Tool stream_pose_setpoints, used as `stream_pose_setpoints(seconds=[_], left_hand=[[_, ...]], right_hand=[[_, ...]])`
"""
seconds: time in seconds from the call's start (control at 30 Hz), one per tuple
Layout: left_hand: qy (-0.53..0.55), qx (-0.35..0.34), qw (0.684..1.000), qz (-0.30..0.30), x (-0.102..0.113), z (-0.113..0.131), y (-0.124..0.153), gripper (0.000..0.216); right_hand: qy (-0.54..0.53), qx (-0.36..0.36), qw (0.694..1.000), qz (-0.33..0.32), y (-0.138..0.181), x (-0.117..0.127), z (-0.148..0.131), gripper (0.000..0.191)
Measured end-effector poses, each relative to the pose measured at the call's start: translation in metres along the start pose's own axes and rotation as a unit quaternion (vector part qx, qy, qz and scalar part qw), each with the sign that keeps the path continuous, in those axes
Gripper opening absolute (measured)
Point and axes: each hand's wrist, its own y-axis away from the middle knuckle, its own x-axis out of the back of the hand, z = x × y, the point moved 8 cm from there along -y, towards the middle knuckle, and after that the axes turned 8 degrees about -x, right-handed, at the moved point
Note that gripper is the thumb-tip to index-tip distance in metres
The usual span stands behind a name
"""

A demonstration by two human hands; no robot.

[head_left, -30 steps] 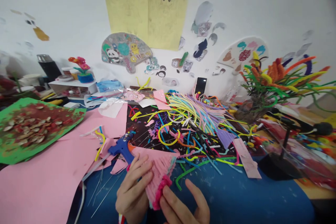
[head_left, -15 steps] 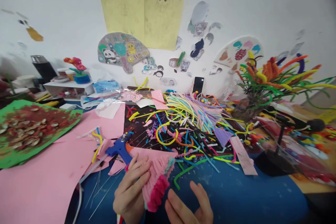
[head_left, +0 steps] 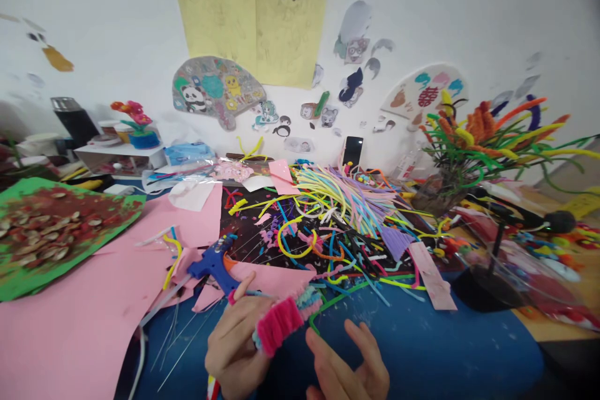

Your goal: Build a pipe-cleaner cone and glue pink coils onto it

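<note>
My left hand (head_left: 239,337) is closed around a fuzzy pipe-cleaner piece (head_left: 280,326), its hot-pink band facing me and pale pink and light blue rows behind. Just right of it, my right hand (head_left: 349,362) is held with its fingers apart, touching nothing that I can see. Beyond my left hand lies a blue hot glue gun (head_left: 213,267) on its side. A sheet of pink paper (head_left: 281,278) lies behind the piece, and a bent green pipe cleaner (head_left: 315,320) rests on the blue mat between the hands.
Loose pipe cleaners (head_left: 347,197) cover the dark middle board. A green sheet (head_left: 117,209) bearing brown flakes is at left, over large pink paper (head_left: 94,312). A black stand (head_left: 482,287) and a vase of pipe-cleaner stems (head_left: 434,190) stand right. A phone (head_left: 352,151) leans on the wall.
My left hand has turned the pipe-cleaner piece, so its hot-pink band now faces me more and sits higher. My right hand has shifted slightly right, fingers still apart.
</note>
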Motion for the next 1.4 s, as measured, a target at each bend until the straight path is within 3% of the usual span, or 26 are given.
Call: stream_pose_setpoints(seconds=[0.07,0.17,0.27,0.37,0.47,0.57,0.73,0.9,1.03,1.2,1.4], left_hand=[[0.009,0.004,1.0,-0.014,-0.003,0.004,-0.008,0.01],[0.046,-0.006,0.999,-0.019,-0.007,0.009,-0.015,0.007],[0.075,-0.001,0.997,-0.008,-0.008,0.009,-0.018,0.014],[0.081,0.02,0.996,-0.016,-0.009,0.006,-0.019,0.016],[0.083,0.034,0.995,-0.029,-0.011,0.004,-0.02,0.017],[0.091,0.045,0.994,-0.031,-0.011,0.003,-0.021,0.018],[0.097,0.063,0.993,-0.023,-0.013,0.001,-0.022,0.02],[0.099,0.045,0.994,-0.025,-0.014,0.002,-0.019,0.015],[0.088,0.026,0.994,-0.059,-0.019,0.004,-0.012,0.004],[0.074,-0.009,0.993,-0.093,-0.024,0.01,-0.007,0.016],[0.046,-0.03,0.995,-0.084,-0.024,0.014,-0.007,0.007]], right_hand=[[0.0,-0.054,0.998,-0.015,-0.002,-0.003,-0.001,0.018],[-0.008,-0.13,0.989,-0.067,-0.008,-0.014,-0.001,0.038],[-0.056,-0.157,0.984,-0.066,-0.019,-0.019,-0.001,0.058],[-0.098,-0.169,0.978,-0.072,-0.029,-0.025,0.002,0.068],[-0.122,-0.181,0.973,-0.072,-0.033,-0.029,0.004,0.061],[-0.134,-0.207,0.969,-0.032,-0.036,-0.027,0.008,0.051],[-0.121,-0.165,0.978,-0.036,-0.04,-0.026,0.004,0.06],[-0.09,-0.136,0.987,-0.006,-0.03,-0.018,0.004,0.058],[-0.05,-0.122,0.991,-0.01,-0.022,-0.014,0.008,0.044],[-0.064,-0.123,0.986,0.089,-0.028,-0.001,0.007,0.032],[-0.065,-0.124,0.984,0.107,-0.029,-0.013,-0.005,0.024]])
